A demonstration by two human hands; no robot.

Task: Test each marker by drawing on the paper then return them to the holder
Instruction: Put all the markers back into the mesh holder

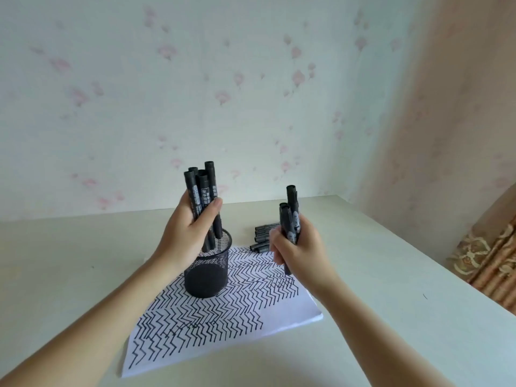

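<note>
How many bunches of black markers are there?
3: one bunch gripped in the left hand above the mesh holder, one gripped in the right hand, one pile lying on the table behind. Some markers may be hidden.

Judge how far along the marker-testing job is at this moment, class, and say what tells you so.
Testing looks largely done: the paper is nearly filled with zigzag lines. In hand: the left hand grips a bundle of markers with their lower ends at the mesh holder mouth; the right hand grips a few more. Left: several loose markers lie on the table behind the paper.
</note>
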